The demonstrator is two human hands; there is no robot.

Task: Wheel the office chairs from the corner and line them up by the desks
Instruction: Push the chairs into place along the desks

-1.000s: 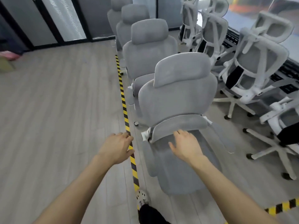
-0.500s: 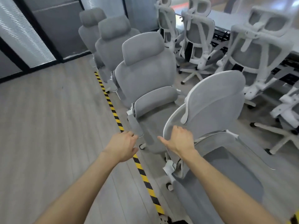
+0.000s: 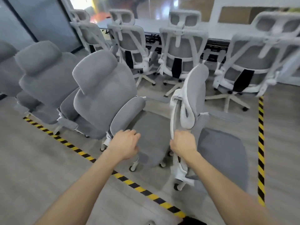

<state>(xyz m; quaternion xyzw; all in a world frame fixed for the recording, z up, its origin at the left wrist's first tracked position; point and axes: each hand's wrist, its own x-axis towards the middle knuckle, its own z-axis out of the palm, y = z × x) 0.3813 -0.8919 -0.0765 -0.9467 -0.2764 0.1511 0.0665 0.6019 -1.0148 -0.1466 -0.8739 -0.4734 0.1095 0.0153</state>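
The nearest grey office chair [image 3: 224,156] stands inside the taped area with its backrest turned edge-on to me. My right hand [image 3: 183,143] grips the white frame at the backrest's lower edge. My left hand [image 3: 125,145] hovers with loosely curled fingers over the lower back cushion and seat of the neighbouring grey chair [image 3: 103,95]; I cannot tell if it touches. Two more grey chairs [image 3: 45,78] stand in a row further left. Several white-framed chairs [image 3: 181,49] are lined up facing the long desk [image 3: 219,33] at the back.
Yellow-and-black floor tape [image 3: 78,150] runs diagonally under my arms, and another strip [image 3: 261,143] runs down the right side. Open wooden floor lies to the left of the tape. Dark glass partitions [image 3: 40,21] close off the back left.
The nearest chair has swivelled further, so its back now faces me edge-on. My view has turned right toward the desk. My left hand has moved over the neighbouring chair.
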